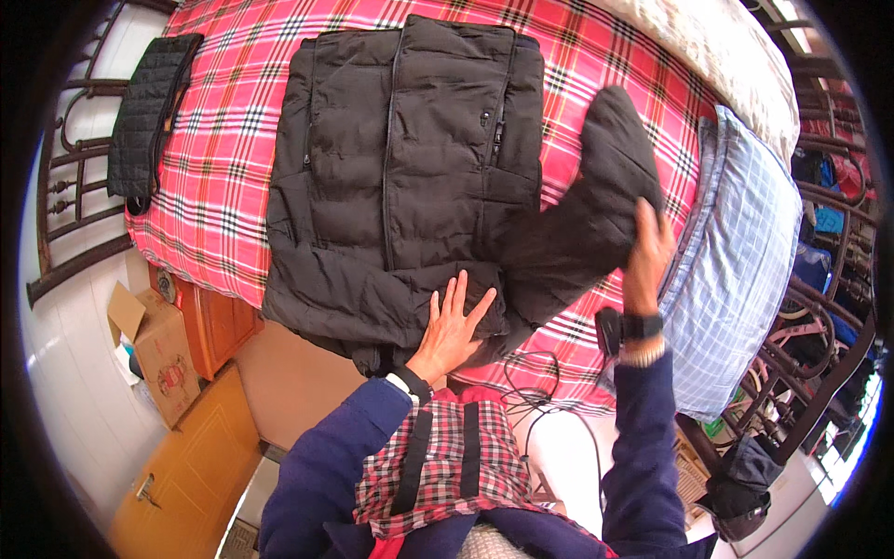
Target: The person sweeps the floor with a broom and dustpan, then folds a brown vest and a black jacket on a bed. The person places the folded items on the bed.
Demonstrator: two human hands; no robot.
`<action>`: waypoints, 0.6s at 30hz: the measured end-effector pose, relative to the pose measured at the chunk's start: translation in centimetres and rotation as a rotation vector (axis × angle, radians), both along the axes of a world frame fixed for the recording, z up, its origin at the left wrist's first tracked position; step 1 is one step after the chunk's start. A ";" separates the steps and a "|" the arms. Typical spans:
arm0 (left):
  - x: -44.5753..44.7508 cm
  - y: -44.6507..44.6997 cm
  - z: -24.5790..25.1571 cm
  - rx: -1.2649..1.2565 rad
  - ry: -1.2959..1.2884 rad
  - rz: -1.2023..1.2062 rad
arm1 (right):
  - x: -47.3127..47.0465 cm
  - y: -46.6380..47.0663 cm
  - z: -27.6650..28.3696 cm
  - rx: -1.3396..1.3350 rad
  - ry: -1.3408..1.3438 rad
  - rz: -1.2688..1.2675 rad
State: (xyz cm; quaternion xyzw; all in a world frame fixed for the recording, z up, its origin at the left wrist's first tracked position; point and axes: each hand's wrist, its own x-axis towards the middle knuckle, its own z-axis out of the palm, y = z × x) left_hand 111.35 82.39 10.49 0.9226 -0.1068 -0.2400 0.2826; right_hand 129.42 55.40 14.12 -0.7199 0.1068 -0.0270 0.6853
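A black padded jacket (pixel 349 154) lies front side up on a bed with a red plaid sheet (pixel 230 126). Its zip and pockets show, and one part is folded across the edge nearest me. My left hand (pixel 450 325) rests on that folded part with fingers spread. To the right, a black sleeve (pixel 573 230) sticks out from the jacket and bends away from me. My right hand (pixel 649 244) is at the outer side of the sleeve's bend, fingers pointing away; whether it grips the fabric cannot be seen.
A folded black quilted garment (pixel 150 115) lies near the left metal bed frame. A blue checked pillow (pixel 740 265) and a pale patterned cloth (pixel 726 63) lie at the right. Black cables (pixel 538 402) hang by the bed's near edge. An open cardboard box (pixel 164 367) stands lower left.
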 end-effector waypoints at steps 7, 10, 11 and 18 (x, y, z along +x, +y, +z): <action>1.3 -1.4 -0.1 0.020 0.033 -0.085 | -18.5 -9.6 -10.5 0.666 0.545 -0.781; 0.6 -1.7 0.5 0.014 -0.096 -0.026 | -19.7 -11.1 -12.5 0.850 0.613 -0.877; 0.2 -1.7 0.7 0.018 -0.127 -0.039 | -19.2 -11.2 -11.5 0.929 0.589 -0.738; 1.3 -0.8 0.2 0.026 -0.105 -0.186 | -13.1 -3.3 3.5 0.201 0.202 -0.469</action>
